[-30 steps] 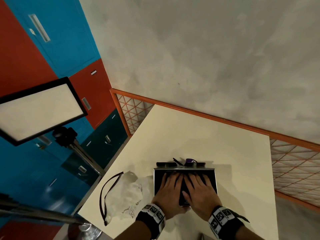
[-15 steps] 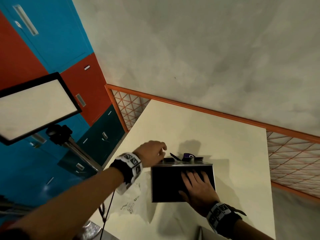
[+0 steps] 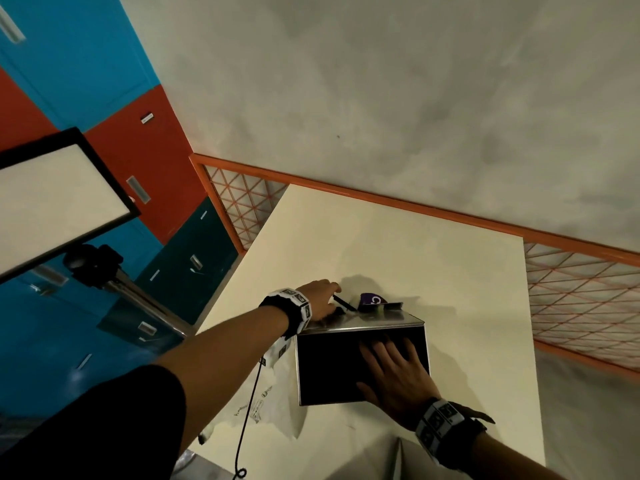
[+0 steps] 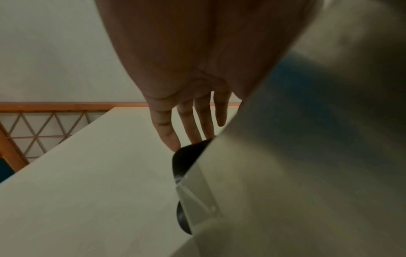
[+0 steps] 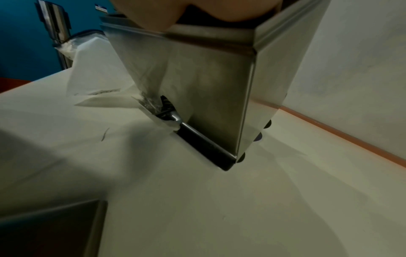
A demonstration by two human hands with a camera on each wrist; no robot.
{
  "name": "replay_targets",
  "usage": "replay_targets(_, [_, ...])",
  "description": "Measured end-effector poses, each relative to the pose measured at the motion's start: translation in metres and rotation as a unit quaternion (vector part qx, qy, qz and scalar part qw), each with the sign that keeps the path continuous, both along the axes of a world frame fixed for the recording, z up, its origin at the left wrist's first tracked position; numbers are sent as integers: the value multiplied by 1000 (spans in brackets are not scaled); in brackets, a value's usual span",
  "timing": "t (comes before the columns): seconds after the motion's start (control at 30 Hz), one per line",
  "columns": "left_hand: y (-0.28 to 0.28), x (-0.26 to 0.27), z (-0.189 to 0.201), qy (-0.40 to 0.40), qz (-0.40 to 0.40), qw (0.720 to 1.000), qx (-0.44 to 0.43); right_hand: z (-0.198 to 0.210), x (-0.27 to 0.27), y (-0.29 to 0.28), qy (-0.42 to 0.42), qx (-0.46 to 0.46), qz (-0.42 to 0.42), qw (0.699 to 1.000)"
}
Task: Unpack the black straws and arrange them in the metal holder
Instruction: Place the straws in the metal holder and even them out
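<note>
Right hand steadied the holder while the left reached behind it.

The right hand (image 3: 394,368), fingers flat and released, pressed on the straws filling the metal holder (image 3: 360,325) on the tabletop (image 3: 381,244), likely to brace it. The left hand (image 3: 320,299) reached behind; a stray black straw (image 3: 343,303) lay by its fingers, its grip unclear. The emptied plastic bag (image 5: 96,73) lay alongside.

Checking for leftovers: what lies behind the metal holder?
Behind the metal holder lie a stray black straw by the left hand and a purple scrap. The holder hides anything lower.
</note>
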State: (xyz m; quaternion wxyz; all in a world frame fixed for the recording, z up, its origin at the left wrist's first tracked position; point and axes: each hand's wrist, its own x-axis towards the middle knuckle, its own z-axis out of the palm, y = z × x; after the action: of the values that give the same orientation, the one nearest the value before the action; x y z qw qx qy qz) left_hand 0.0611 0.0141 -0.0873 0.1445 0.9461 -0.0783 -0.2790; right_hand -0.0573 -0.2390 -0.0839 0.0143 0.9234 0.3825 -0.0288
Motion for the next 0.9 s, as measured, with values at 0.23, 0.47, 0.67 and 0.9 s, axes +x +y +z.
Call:
replay_targets(0.23, [-15, 19, -1, 20, -58, 998, -8, -1, 0, 0, 1, 3, 3, 1000])
replay_targets(0.47, [-21, 31, 4, 32, -103, 993, 38, -4, 0, -1, -2, 11, 4, 1000])
replay_targets(0.67, [-17, 33, 2, 41, -104, 993, 25, -7, 0, -2, -5, 22, 6, 1000])
replay_targets(0.9, [-14, 32, 0, 28, -103, 994, 20, -9, 0, -3, -5, 16, 9, 1000])
